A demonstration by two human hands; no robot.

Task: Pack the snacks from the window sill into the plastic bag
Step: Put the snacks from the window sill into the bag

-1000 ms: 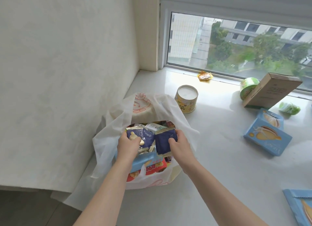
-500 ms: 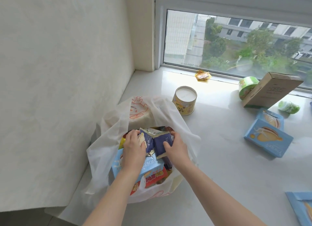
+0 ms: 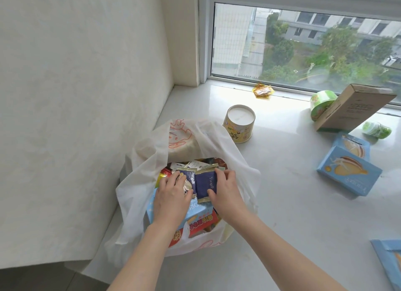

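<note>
A white plastic bag (image 3: 227, 145) with an orange print stands open on the white window sill (image 3: 271, 203), filled with snacks. Both hands are inside its mouth. My left hand (image 3: 171, 195) holds one dark blue snack packet (image 3: 186, 177). My right hand (image 3: 225, 188) grips a second dark blue packet (image 3: 205, 184), thumb on its front, fingers over its right edge. Under them lie a light blue box (image 3: 199, 209) and a red box (image 3: 201, 223). More packets show behind.
On the sill stand a yellow round tub (image 3: 239, 124), an orange packet (image 3: 262, 91) by the window frame, a green cup (image 3: 320, 102), a leaning brown carton (image 3: 353, 108), a green wrapped item (image 3: 376, 129), two light blue boxes (image 3: 349, 173) and another at the right edge (image 3: 388, 262).
Both hands pushed the dark blue packets lower into the bag's mouth and closer together. The view shifted slightly.
</note>
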